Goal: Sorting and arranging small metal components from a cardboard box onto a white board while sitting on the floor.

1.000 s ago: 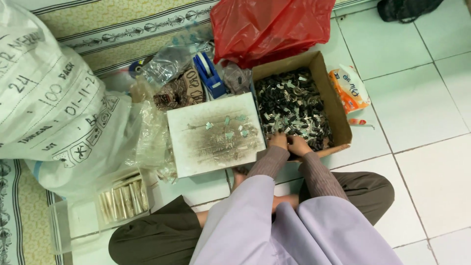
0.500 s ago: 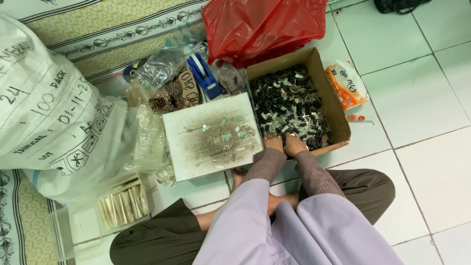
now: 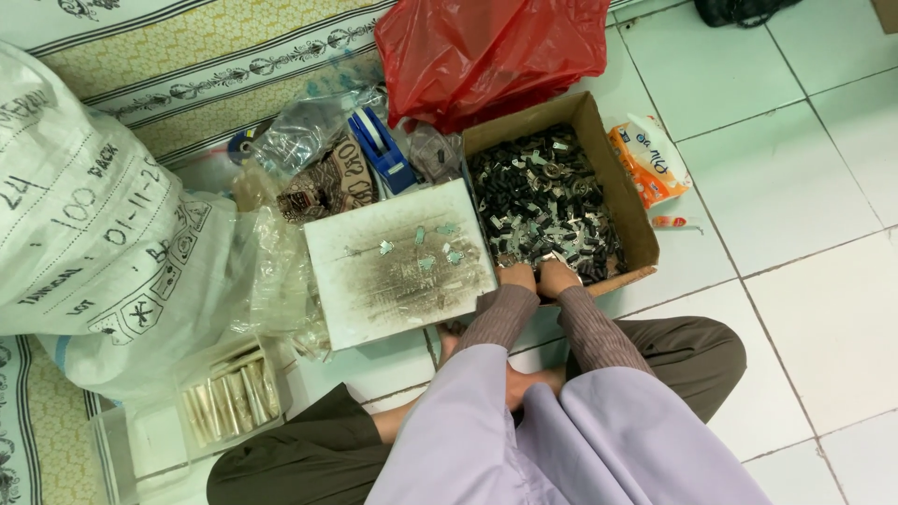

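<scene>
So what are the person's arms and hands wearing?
Both arms are covered to the wrist by snug, ribbed, brownish-grey sleeves. A loose pale lilac garment lies over them higher up. The left hand and right hand are bare: no gloves, and I can't make out rings or a watch.

Board (image 3: 398, 266) lies left of the box (image 3: 629, 201), touching it; small parts (image 3: 547, 201) fill the box. Both hands (image 3: 538, 278) rest at the box's near edge. Sack (image 3: 84, 234) far left; bag (image 3: 486, 51) behind.
</scene>
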